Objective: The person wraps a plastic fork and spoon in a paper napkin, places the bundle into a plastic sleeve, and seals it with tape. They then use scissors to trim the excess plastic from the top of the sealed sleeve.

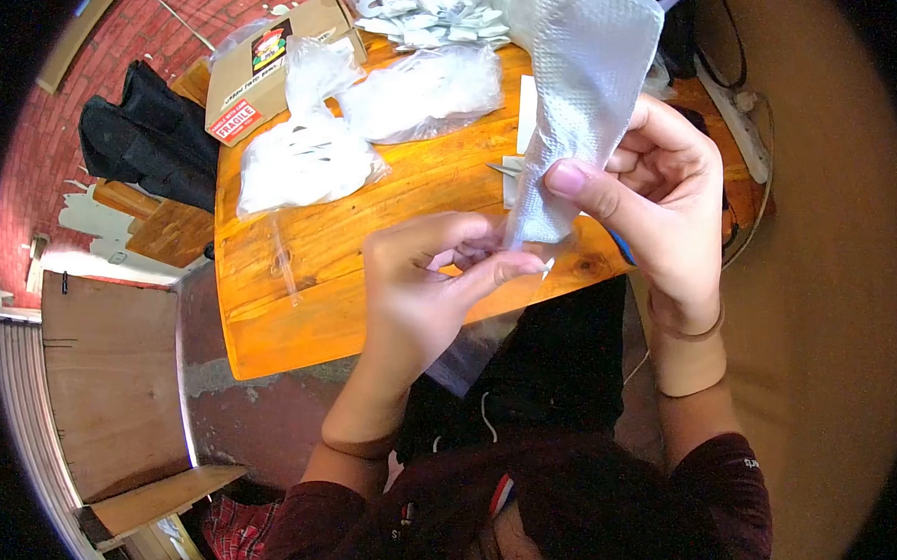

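Observation:
My right hand grips a silvery-white, dimpled strip of wrapping, thumb pressed flat on its front and fingers behind. The strip stands upright over the table's front edge, its lower end down by my left hand. Thumb and forefinger of that left hand are pinched at the strip's lower end, on a thin see-through plastic bag that hangs below. Behind the strip lie a white slip and a pointed metal tip, both partly hidden.
On the wooden table lie see-through bags of white items, another plastic bag, and a heap of small white packets. A cardboard box marked fragile stands at the back left. Dark cloth hangs beside it; a power strip sits right.

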Available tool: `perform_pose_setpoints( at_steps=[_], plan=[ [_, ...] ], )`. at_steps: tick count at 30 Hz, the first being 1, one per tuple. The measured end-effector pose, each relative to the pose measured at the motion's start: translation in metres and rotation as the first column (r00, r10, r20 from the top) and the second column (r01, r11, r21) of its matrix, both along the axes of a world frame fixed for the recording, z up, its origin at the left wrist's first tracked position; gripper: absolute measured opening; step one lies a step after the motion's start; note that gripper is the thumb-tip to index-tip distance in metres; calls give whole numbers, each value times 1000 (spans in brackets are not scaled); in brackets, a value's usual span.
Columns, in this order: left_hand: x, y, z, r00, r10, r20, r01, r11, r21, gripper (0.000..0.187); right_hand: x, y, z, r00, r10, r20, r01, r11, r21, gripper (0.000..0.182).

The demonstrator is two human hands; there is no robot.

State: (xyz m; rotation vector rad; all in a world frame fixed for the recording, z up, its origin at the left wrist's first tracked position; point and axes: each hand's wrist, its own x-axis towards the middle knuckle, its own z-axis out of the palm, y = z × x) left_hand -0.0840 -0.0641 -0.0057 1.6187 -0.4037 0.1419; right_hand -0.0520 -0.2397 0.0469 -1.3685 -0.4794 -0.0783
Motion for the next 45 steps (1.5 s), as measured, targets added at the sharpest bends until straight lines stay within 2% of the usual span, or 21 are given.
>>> perform_pose_setpoints(
  at_steps=[2, 5, 8, 11, 16, 19, 23, 29, 31, 35, 38, 42, 43, 45],
  plan=[
    [-1, -2, 1, 999, 37, -4, -37, 999, -23, 21, -1, 3, -4, 1000, -30, 9, 30, 1000, 8, 31],
    [1, 2, -4, 997, 74, 25, -77, 987, 141, 20, -1, 8, -10, 998, -55, 31, 54, 998, 28, 20],
    [5, -1, -8, 992, 116, 41, -117, 992, 36, 19, 5, 11, -19, 998, -20, 62, 16, 997, 70, 19],
    [5, -5, -5, 996, 94, 0, -93, 991, -100, 21, 5, 11, -24, 999, 10, -39, -8, 999, 53, 17],
    [8, 0, -4, 980, -23, -195, -18, 979, -202, 22, 9, 8, -34, 979, 127, -160, -113, 989, 92, 17],
    [10, -1, -6, 976, -40, -212, -7, 976, -217, 22, 14, 3, -33, 982, 131, -137, -135, 991, -19, 23],
    [9, -5, -8, 985, 0, -175, -30, 986, -167, 22, 18, 4, -18, 999, -28, -16, 29, 999, 45, 37],
    [10, -9, -8, 980, 31, -197, -60, 988, -145, 20, 18, 8, -16, 990, -117, 78, 116, 993, 14, 33],
    [11, -9, -9, 976, 17, -217, -60, 980, -190, 21, 12, 11, -17, 990, -128, 59, 128, 992, 12, 32],
    [12, -13, -9, 986, 69, -152, -108, 957, -268, 24, 12, 17, -23, 972, -145, 187, 140, 989, 40, 33],
    [13, -12, -7, 988, 71, -137, -107, 954, -280, 27, 11, 15, -33, 942, -160, 296, 197, 975, -100, 32],
    [16, -12, -13, 989, 80, -127, -116, 945, -307, 34, 9, 16, -40, 942, -186, 280, 202, 979, -29, 32],
    [15, -12, -15, 990, 77, -119, -111, 944, -312, 36, 7, 17, -36, 969, -156, 190, 149, 988, 49, 33],
    [15, -12, -16, 995, 57, -77, -78, 950, -303, 42, 10, 15, -33, 977, -144, 157, 135, 989, 65, 33]
  ],
)
